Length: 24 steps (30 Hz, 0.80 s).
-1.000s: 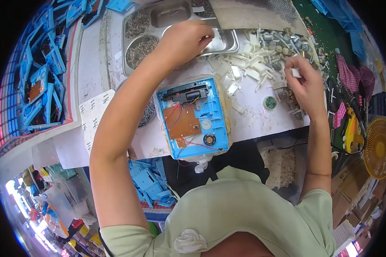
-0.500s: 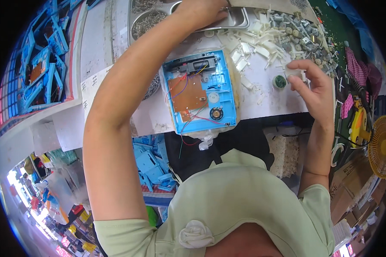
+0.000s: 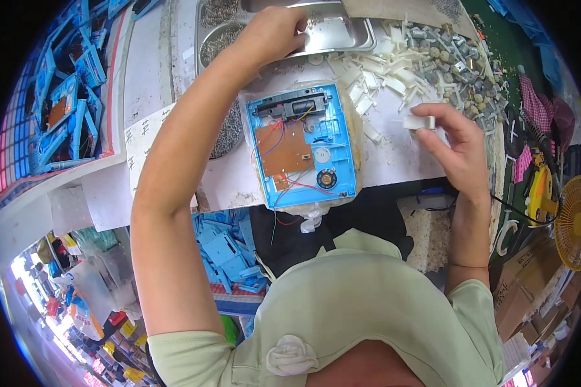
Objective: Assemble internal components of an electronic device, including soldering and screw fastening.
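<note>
My right hand [image 3: 458, 145] pinches a small white plastic part [image 3: 421, 121] between thumb and fingers, above the table right of the blue case. My left hand [image 3: 272, 35] is over the metal compartment tray [image 3: 361, 40], its fingertips curled together at the inner edge; whatever they may hold is too small to make out. Between my arms an open light blue plastic case [image 3: 343, 151] lies on a plastic-wrapped pad. Inside it are a brown circuit board [image 3: 281, 147], a black mechanism [image 3: 297, 106], a round speaker [image 3: 326, 178] and thin loose wires.
A heap of white plastic parts [image 3: 397, 71] and grey metal pieces [image 3: 458, 61] lies at the back right. Small screws fill a round dish [image 3: 228, 132] under my left forearm. Blue cases [image 3: 71, 97] are stacked at far left, more [image 3: 223, 248] below the table. A yellow fan [image 3: 571, 222] stands right.
My left hand has drawn back left and nearer over the tray. The right fingers now hold the white part; the small green round item seen by them is no longer visible.
</note>
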Each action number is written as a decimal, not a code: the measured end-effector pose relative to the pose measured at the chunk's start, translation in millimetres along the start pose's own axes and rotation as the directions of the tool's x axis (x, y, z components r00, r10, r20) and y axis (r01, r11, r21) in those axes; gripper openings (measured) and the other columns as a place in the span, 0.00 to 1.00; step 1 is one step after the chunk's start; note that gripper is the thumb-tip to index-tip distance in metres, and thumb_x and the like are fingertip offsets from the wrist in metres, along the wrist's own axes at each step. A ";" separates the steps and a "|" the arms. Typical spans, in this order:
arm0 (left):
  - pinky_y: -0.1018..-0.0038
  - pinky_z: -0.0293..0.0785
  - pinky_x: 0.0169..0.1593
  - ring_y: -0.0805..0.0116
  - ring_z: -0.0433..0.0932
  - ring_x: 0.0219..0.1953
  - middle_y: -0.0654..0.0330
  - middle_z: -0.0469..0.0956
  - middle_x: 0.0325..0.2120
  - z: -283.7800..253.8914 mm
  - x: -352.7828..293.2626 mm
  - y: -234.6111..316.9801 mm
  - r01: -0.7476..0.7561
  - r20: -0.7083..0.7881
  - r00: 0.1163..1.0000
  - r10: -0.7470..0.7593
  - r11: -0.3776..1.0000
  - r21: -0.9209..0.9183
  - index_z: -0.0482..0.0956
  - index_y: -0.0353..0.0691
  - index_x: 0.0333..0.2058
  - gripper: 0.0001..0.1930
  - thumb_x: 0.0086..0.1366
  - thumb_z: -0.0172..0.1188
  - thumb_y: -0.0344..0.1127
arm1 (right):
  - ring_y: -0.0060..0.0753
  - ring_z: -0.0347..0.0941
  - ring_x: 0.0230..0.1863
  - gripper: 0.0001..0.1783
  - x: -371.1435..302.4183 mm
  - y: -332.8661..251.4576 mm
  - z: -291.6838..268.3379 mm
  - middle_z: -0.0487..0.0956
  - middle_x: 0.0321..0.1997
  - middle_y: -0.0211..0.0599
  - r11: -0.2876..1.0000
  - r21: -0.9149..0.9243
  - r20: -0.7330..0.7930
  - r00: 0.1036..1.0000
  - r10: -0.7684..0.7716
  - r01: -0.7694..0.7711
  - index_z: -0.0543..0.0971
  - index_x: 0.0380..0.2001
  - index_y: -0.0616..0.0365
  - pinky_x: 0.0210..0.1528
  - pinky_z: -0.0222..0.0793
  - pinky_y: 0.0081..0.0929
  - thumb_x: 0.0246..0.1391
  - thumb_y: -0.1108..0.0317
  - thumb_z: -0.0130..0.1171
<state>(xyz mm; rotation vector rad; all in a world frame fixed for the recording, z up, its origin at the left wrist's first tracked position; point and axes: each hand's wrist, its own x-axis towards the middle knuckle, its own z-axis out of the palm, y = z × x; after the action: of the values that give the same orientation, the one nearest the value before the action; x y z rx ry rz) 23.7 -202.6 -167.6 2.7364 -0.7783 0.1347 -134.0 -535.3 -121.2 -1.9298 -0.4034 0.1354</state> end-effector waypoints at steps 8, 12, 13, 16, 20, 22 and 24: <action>0.79 0.73 0.30 0.80 0.78 0.32 0.67 0.82 0.36 -73.9 -87.0 82.1 0.242 0.135 0.969 -0.206 0.701 -0.671 0.82 0.36 0.50 0.11 0.72 0.59 0.30 | 0.24 0.79 0.41 0.18 10.9 -23.3 43.2 0.85 0.41 0.36 0.940 0.300 -0.182 0.977 -0.112 0.164 0.84 0.47 0.63 0.46 0.72 0.24 0.50 0.77 0.71; 0.84 0.68 0.26 0.84 0.73 0.24 0.64 0.81 0.31 -77.3 -147.4 154.5 0.397 0.338 0.902 -0.269 0.208 -0.894 0.82 0.34 0.48 0.09 0.74 0.56 0.27 | 0.35 0.81 0.36 0.18 2.1 -31.0 49.2 0.85 0.37 0.38 0.933 0.212 0.027 0.953 -0.302 0.290 0.85 0.45 0.60 0.40 0.75 0.28 0.48 0.77 0.72; 0.84 0.68 0.26 0.84 0.72 0.24 0.64 0.81 0.31 -73.4 -159.4 159.4 0.398 0.336 0.901 -0.276 0.215 -0.892 0.82 0.34 0.48 0.09 0.73 0.56 0.26 | 0.36 0.81 0.35 0.18 -0.5 -31.9 50.4 0.85 0.36 0.38 0.932 0.151 0.081 0.936 -0.343 0.329 0.85 0.44 0.59 0.39 0.75 0.29 0.48 0.77 0.72; 0.84 0.67 0.26 0.84 0.72 0.24 0.64 0.80 0.31 -61.8 -187.5 169.3 0.391 0.303 0.906 -0.296 0.309 -0.867 0.82 0.32 0.47 0.09 0.72 0.57 0.24 | 0.39 0.79 0.31 0.17 -12.5 -31.7 55.5 0.84 0.34 0.35 0.912 0.021 0.246 0.882 -0.402 0.410 0.85 0.43 0.56 0.33 0.74 0.34 0.47 0.76 0.73; 0.73 0.76 0.34 0.67 0.81 0.30 0.54 0.82 0.31 -59.8 -198.7 177.0 0.437 0.364 0.886 -0.289 0.251 -0.864 0.83 0.32 0.45 0.08 0.70 0.60 0.26 | 0.38 0.79 0.31 0.18 -24.2 -30.8 56.2 0.84 0.34 0.33 0.902 0.087 0.201 0.880 -0.431 0.422 0.84 0.43 0.56 0.32 0.73 0.34 0.47 0.77 0.73; 0.72 0.75 0.33 0.67 0.80 0.28 0.54 0.82 0.30 -56.6 -199.3 180.7 0.414 0.344 0.899 -0.270 0.273 -0.868 0.83 0.32 0.45 0.08 0.70 0.60 0.26 | 0.39 0.79 0.31 0.19 -29.0 -29.8 55.5 0.84 0.35 0.33 0.900 0.078 0.208 0.876 -0.436 0.429 0.84 0.44 0.56 0.33 0.74 0.34 0.46 0.77 0.73; 0.75 0.74 0.32 0.71 0.79 0.27 0.56 0.82 0.30 -53.0 -199.3 181.2 0.380 0.317 0.919 -0.234 0.311 -0.871 0.83 0.31 0.46 0.09 0.71 0.59 0.26 | 0.39 0.79 0.31 0.20 -30.8 -29.3 60.0 0.85 0.38 0.35 0.867 0.035 0.258 0.834 -0.488 0.497 0.83 0.45 0.57 0.33 0.74 0.33 0.46 0.78 0.72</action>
<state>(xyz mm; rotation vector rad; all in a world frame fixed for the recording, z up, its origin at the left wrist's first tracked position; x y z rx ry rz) -241.7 -233.9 -104.7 1.6909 -0.1667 -0.4622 -185.9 -483.3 -120.5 -1.7820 -1.0752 0.0396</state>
